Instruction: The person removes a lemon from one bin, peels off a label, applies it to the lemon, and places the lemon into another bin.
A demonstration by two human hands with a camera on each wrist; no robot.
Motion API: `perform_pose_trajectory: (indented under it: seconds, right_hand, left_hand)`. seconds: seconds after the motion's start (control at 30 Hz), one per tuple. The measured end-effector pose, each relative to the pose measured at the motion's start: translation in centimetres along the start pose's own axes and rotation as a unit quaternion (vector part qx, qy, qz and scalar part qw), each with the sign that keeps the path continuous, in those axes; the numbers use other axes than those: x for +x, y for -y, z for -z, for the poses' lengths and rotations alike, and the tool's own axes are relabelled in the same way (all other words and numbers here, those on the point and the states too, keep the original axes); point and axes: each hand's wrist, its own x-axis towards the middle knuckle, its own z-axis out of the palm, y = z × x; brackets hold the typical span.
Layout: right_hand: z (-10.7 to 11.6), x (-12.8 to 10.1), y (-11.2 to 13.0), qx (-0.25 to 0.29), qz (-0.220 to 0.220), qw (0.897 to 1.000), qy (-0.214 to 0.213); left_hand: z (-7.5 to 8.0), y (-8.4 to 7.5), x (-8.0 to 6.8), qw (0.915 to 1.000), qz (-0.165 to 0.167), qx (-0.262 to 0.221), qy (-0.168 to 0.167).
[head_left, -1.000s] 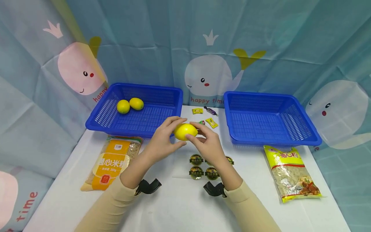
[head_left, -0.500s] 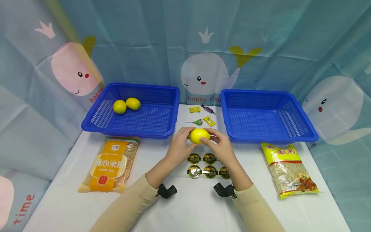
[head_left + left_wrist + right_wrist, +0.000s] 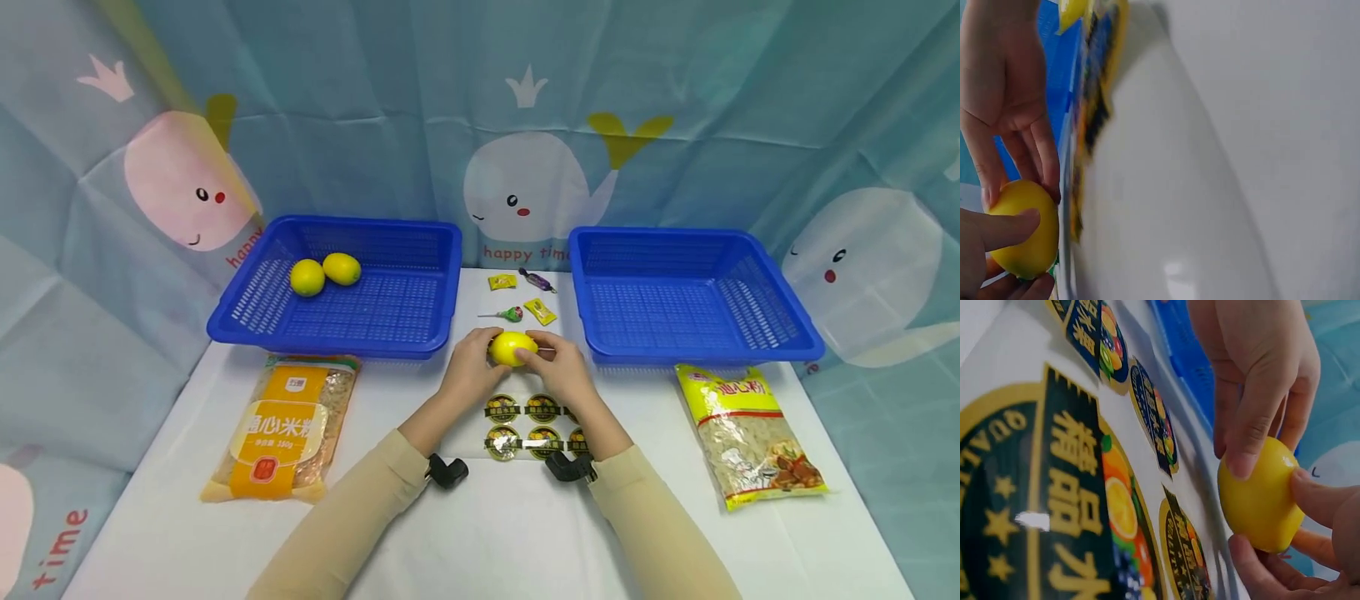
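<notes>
A yellow lemon (image 3: 512, 348) is held between both hands over the middle of the white table. Its one side is gripped by the left hand (image 3: 470, 365), whose thumb lies across the fruit in the left wrist view. From the other side the right hand (image 3: 564, 370) pinches it with thumb and fingers. In the right wrist view the lemon (image 3: 1032, 244) shows the fingertips of both hands on its skin. Just in front lies a clear sheet of round fruit stickers (image 3: 502, 442), partly hidden by the right hand and wrist. Whether the lemon touches the table I cannot tell.
Two lemons (image 3: 324, 273) lie in the left blue basket (image 3: 330, 340); another blue basket (image 3: 693, 354) stands at right. Between them are a lollipop (image 3: 512, 314) and wrapped candies (image 3: 540, 311). Bagged dry food (image 3: 281, 429) lies at left, another bag (image 3: 750, 437) at right.
Both hands have carried the lemon to the right, away from the left basket, keeping hold of it. The lollipop, partly covered before, shows fully now. The view has shifted slightly.
</notes>
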Motion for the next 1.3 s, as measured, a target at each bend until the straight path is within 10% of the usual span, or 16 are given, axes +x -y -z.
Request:
perform_pose_trajectory:
  seconds: [1.3]
  right_hand:
    - [0.14,0.92,-0.54,-0.025,-0.006,1.0,0.011]
  left_hand:
    - [0.0,0.71,0.99,0.9988,0.018,0.026,0.036]
